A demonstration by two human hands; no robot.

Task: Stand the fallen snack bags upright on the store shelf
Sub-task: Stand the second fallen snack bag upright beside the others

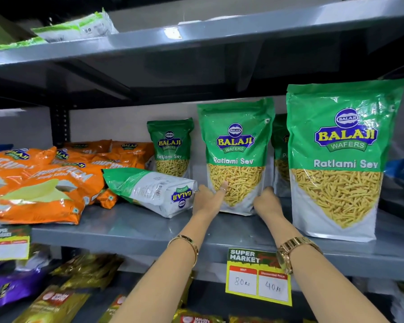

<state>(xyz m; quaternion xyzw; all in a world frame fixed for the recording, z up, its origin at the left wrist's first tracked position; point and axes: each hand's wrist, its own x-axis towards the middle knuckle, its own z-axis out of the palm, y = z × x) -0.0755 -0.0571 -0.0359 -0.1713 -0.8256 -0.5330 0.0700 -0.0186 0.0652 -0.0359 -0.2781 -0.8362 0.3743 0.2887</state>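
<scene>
A green-and-white Ratlami Sev bag (236, 145) stands upright in the middle of the grey shelf (131, 231). My left hand (208, 199) presses its lower left side and my right hand (267, 202) holds its lower right side. Left of it a same-brand bag (154, 191) lies fallen on its side, back label up. A larger upright bag (338, 157) stands at the right front. A smaller one (172, 145) stands further back, and another (280, 145) peeks out between the two front bags.
Orange chip bags (40, 183) lie piled at the shelf's left. A yellow price tag (258, 277) hangs on the shelf edge below my right wrist. The shelf above holds a flat green-white bag (79, 27). Purple and gold packets (21, 285) fill the shelf below.
</scene>
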